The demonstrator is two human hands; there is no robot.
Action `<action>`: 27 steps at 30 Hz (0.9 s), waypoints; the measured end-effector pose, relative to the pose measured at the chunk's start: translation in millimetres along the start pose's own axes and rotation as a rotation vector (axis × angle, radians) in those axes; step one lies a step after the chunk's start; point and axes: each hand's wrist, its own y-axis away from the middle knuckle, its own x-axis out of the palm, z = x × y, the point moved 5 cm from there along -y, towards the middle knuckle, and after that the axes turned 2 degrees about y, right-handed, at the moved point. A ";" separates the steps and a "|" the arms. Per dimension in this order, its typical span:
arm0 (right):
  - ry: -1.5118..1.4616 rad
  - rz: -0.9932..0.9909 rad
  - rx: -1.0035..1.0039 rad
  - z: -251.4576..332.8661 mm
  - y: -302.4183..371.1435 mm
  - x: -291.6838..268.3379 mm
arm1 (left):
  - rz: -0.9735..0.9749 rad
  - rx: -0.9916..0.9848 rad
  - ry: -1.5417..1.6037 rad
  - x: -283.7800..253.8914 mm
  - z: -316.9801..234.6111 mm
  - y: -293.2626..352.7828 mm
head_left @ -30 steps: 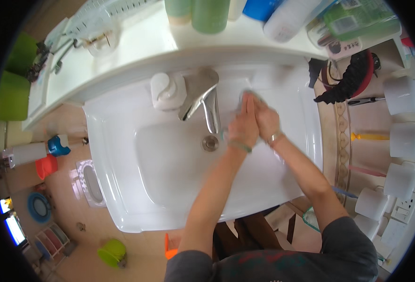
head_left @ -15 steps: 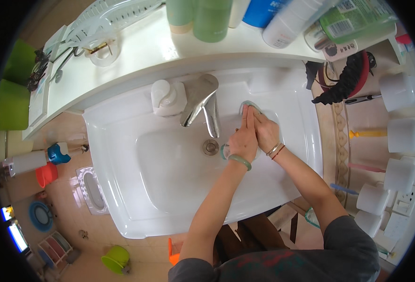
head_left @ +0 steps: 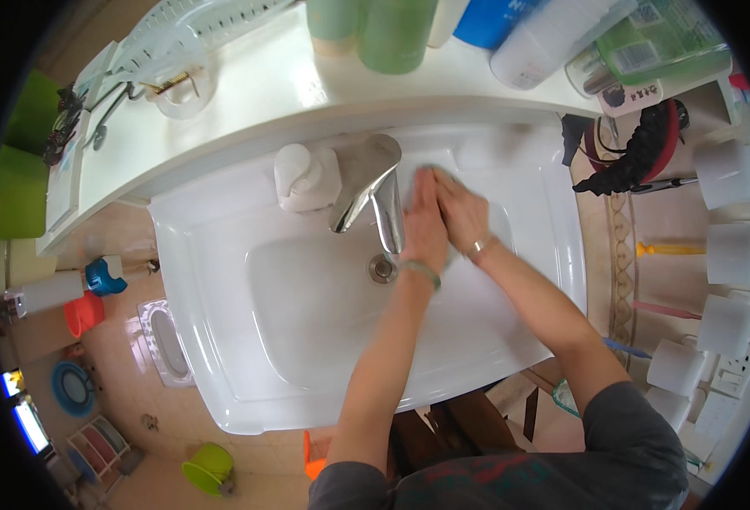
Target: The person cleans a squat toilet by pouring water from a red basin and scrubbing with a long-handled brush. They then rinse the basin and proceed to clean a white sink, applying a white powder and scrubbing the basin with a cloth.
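Note:
My left hand (head_left: 426,228) and my right hand (head_left: 467,212) are side by side over the white sink (head_left: 307,340), just right of the chrome faucet (head_left: 385,195). Both are smeared by motion. Their fingers are straight and pressed together, pointing at the sink's back edge. Past the fingertips a faint greenish-grey edge shows; what lies under the hands is hidden. A green bangle (head_left: 421,273) circles my left wrist, and bracelets (head_left: 480,248) sit on my right one. The metal drain (head_left: 382,269) is left of my left wrist.
A white pump bottle (head_left: 307,177) stands left of the faucet. Behind the sink, a white shelf (head_left: 247,110) carries green bottles (head_left: 398,34), a clear cup (head_left: 184,89) and a plastic basket (head_left: 209,21). White cups (head_left: 732,255) with toothbrushes line the right wall. A green bucket (head_left: 208,467) stands on the floor.
Both hands have slid left and slightly back, closer to the faucet. The clear rounded thing with a teal rim, seen beneath them before, is now mostly hidden. The view has shifted a little.

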 end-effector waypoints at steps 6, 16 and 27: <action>0.023 0.003 -0.065 5.0 29.6 3.0 | -0.031 -0.053 0.056 7.0 2.2 42.8; -0.136 0.102 -0.069 12.1 -30.6 16.3 | -0.373 0.120 0.020 -5.1 16.0 7.2; -0.177 -0.027 -0.154 15.2 -40.6 23.3 | -0.246 -0.042 0.010 -4.7 18.2 14.1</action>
